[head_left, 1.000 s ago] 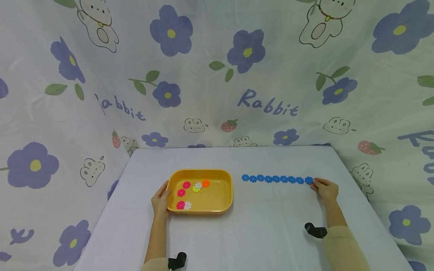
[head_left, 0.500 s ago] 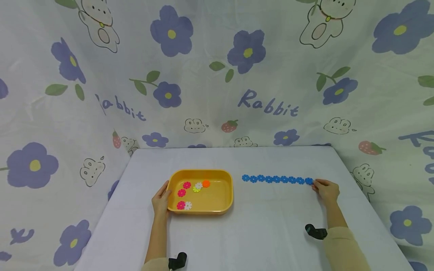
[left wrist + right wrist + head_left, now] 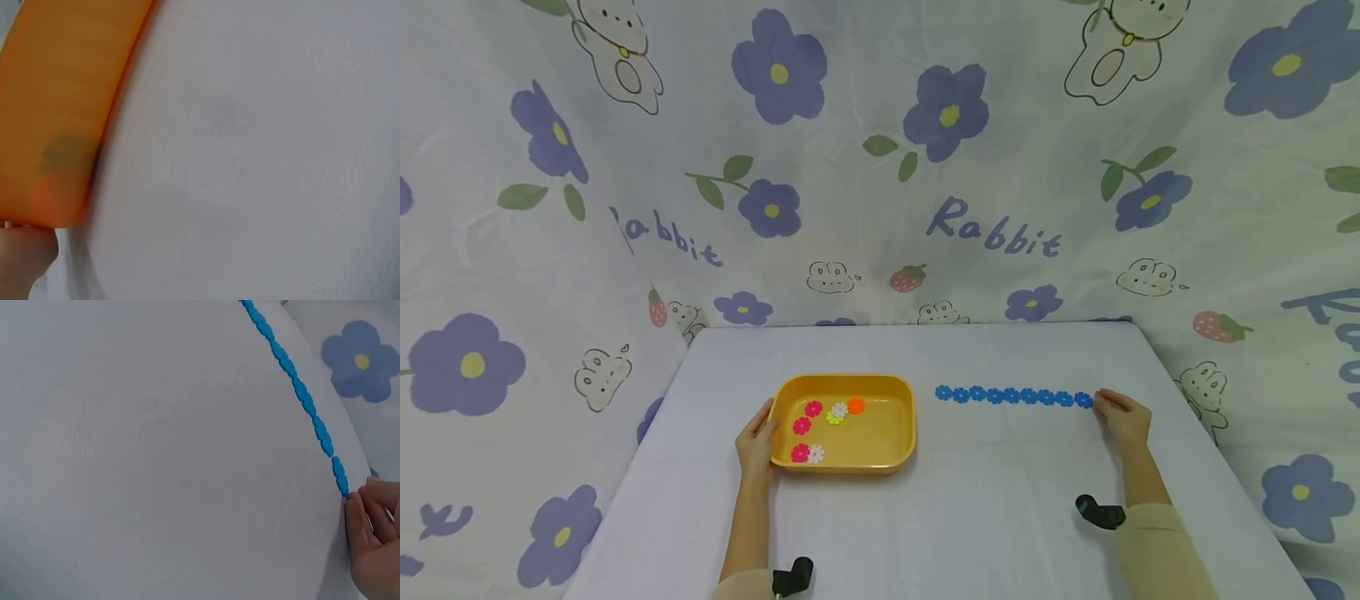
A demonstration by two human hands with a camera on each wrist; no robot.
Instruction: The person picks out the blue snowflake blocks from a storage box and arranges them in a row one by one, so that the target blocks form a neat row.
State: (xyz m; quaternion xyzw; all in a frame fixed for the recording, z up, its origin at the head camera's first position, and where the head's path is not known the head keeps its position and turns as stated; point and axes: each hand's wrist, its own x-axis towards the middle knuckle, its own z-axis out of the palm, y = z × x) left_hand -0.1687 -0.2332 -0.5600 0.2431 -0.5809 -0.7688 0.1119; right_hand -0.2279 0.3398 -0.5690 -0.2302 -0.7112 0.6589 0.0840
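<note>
A yellow tray [image 3: 880, 458] sits on the table, and my left hand [image 3: 754, 442] grips its left side. Inside lie several small flower-shaped plastic pieces: pink ones [image 3: 802, 426], white ones [image 3: 816, 454], a yellow-green one [image 3: 834, 418] and an orange one [image 3: 856, 406]. To the tray's right runs a row of blue flower-shaped pieces [image 3: 1012, 396]. My right hand [image 3: 1123, 421] is at the row's right end, its fingertips against or just beside the last blue piece [image 3: 340, 476]. In the left wrist view the tray's outer wall [image 3: 62, 94] hides most of my left hand.
The white-covered table [image 3: 985, 500] extends in front of the tray and the row. A patterned cloth [image 3: 850, 183] hangs behind and at both sides. Black wrist cameras [image 3: 1099, 512] sit on both forearms.
My right hand has slid the last blue piece slightly left, narrowing its gap to the row. The fingertips have since shifted to the piece's outer edge. My left hand and the tray stay put.
</note>
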